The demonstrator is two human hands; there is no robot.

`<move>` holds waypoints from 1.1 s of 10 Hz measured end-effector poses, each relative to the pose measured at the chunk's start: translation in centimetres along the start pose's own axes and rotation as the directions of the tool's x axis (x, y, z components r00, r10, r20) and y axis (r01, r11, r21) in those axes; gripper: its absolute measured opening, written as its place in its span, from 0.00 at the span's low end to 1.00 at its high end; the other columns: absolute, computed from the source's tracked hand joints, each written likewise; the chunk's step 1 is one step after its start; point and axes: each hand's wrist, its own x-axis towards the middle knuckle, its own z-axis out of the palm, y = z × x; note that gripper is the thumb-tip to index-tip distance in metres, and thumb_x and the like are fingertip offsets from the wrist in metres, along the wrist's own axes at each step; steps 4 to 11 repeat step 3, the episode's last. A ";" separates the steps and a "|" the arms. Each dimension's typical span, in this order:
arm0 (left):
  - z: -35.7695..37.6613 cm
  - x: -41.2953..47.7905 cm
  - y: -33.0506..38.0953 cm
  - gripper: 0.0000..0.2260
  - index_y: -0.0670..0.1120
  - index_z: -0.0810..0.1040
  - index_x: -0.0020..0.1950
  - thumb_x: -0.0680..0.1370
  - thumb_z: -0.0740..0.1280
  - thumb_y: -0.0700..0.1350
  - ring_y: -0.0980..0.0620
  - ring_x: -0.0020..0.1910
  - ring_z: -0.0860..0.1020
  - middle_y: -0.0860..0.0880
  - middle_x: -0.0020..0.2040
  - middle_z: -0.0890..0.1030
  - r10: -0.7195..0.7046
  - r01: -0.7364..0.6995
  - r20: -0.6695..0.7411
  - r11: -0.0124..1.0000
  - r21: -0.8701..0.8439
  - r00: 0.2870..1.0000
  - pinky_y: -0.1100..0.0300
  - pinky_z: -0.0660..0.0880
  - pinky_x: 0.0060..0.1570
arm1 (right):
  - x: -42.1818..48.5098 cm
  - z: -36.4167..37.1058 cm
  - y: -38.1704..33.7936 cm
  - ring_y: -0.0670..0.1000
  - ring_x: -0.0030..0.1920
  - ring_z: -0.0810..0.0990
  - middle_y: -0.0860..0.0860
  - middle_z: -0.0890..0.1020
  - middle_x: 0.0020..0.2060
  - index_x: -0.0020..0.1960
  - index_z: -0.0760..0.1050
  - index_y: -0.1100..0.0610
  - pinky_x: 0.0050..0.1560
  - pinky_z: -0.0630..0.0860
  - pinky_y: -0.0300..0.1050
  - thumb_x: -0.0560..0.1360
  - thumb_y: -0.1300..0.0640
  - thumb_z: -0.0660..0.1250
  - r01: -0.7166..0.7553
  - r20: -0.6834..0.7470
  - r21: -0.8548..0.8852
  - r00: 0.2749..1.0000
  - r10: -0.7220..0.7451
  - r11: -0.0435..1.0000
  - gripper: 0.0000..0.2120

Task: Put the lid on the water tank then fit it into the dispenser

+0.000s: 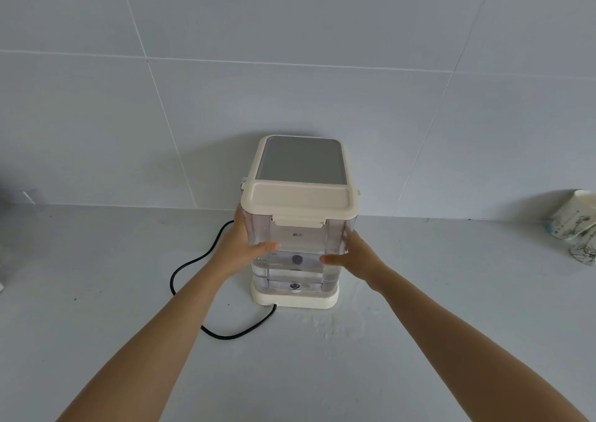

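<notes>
head view: your left hand [240, 247] and right hand [353, 257] clasp the lidded tank [298, 244]; press evenly so it seats flat in the dispenser [295, 299].

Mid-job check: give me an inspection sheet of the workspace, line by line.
Surface: grey counter, wet patch right of the dispenser base.
Job's things: clear water tank, cream lid on, standing on the base, part filled.
Clutter: patterned cups far right.
Hands: left hand and right hand clasp the tank's sides.
Cables: black cord loops left from the base.
Surroundings: tiled wall.
</notes>
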 end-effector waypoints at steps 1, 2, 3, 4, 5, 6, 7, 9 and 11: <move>0.5 -0.9 0.2 0.43 0.46 0.44 0.75 0.71 0.71 0.40 0.56 0.66 0.65 0.54 0.67 0.67 0.030 -0.030 -0.085 1.000 0.008 0.996 0.69 0.63 0.56 | -0.8 -0.5 -0.3 0.51 0.58 0.69 0.50 0.71 0.59 0.69 0.56 0.55 0.57 0.68 0.44 0.65 0.58 0.74 0.024 -0.014 -0.026 1.000 -0.024 0.999 0.39; 0.4 -1.4 1.0 0.48 0.49 0.38 0.76 0.70 0.72 0.47 0.52 0.74 0.60 0.50 0.76 0.60 0.058 -0.057 -0.141 0.998 0.012 0.988 0.56 0.61 0.70 | -1.4 -1.7 -1.6 0.53 0.63 0.69 0.46 0.68 0.59 0.70 0.51 0.54 0.58 0.69 0.45 0.64 0.57 0.75 0.103 -0.042 -0.043 0.994 -0.104 0.994 0.44; 0.3 -2.1 3.0 0.46 0.47 0.37 0.75 0.72 0.69 0.51 0.51 0.77 0.53 0.48 0.78 0.50 0.110 -0.082 -0.238 0.989 0.126 0.965 0.51 0.57 0.74 | -2.4 -2.9 -3.3 0.52 0.70 0.62 0.50 0.61 0.71 0.73 0.39 0.58 0.66 0.63 0.45 0.65 0.55 0.74 0.166 -0.068 -0.110 0.982 -0.175 0.980 0.52; 0.3 -2.1 3.0 0.46 0.47 0.37 0.75 0.72 0.69 0.51 0.51 0.77 0.53 0.48 0.78 0.50 0.110 -0.082 -0.238 0.989 0.126 0.965 0.51 0.57 0.74 | -2.4 -2.9 -3.3 0.52 0.70 0.62 0.50 0.61 0.71 0.73 0.39 0.58 0.66 0.63 0.45 0.65 0.55 0.74 0.166 -0.068 -0.110 0.982 -0.175 0.980 0.52; 0.3 -2.1 3.0 0.46 0.47 0.37 0.75 0.72 0.69 0.51 0.51 0.77 0.53 0.48 0.78 0.50 0.110 -0.082 -0.238 0.989 0.126 0.965 0.51 0.57 0.74 | -2.4 -2.9 -3.3 0.52 0.70 0.62 0.50 0.61 0.71 0.73 0.39 0.58 0.66 0.63 0.45 0.65 0.55 0.74 0.166 -0.068 -0.110 0.982 -0.175 0.980 0.52; 0.3 -2.1 3.0 0.46 0.47 0.37 0.75 0.72 0.69 0.51 0.51 0.77 0.53 0.48 0.78 0.50 0.110 -0.082 -0.238 0.989 0.126 0.965 0.51 0.57 0.74 | -2.4 -2.9 -3.3 0.52 0.70 0.62 0.50 0.61 0.71 0.73 0.39 0.58 0.66 0.63 0.45 0.65 0.55 0.74 0.166 -0.068 -0.110 0.982 -0.175 0.980 0.52; 0.3 -2.1 3.0 0.46 0.47 0.37 0.75 0.72 0.69 0.51 0.51 0.77 0.53 0.48 0.78 0.50 0.110 -0.082 -0.238 0.989 0.126 0.965 0.51 0.57 0.74 | -2.4 -2.9 -3.3 0.52 0.70 0.62 0.50 0.61 0.71 0.73 0.39 0.58 0.66 0.63 0.45 0.65 0.55 0.74 0.166 -0.068 -0.110 0.982 -0.175 0.980 0.52; 0.3 -2.1 3.0 0.46 0.47 0.37 0.75 0.72 0.69 0.51 0.51 0.77 0.53 0.48 0.78 0.50 0.110 -0.082 -0.238 0.989 0.126 0.965 0.51 0.57 0.74 | -2.4 -2.9 -3.3 0.52 0.70 0.62 0.50 0.61 0.71 0.73 0.39 0.58 0.66 0.63 0.45 0.65 0.55 0.74 0.166 -0.068 -0.110 0.982 -0.175 0.980 0.52; 0.3 -2.1 3.0 0.46 0.47 0.37 0.75 0.72 0.69 0.51 0.51 0.77 0.53 0.48 0.78 0.50 0.110 -0.082 -0.238 0.989 0.126 0.965 0.51 0.57 0.74 | -2.4 -2.9 -3.3 0.52 0.70 0.62 0.50 0.61 0.71 0.73 0.39 0.58 0.66 0.63 0.45 0.65 0.55 0.74 0.166 -0.068 -0.110 0.982 -0.175 0.980 0.52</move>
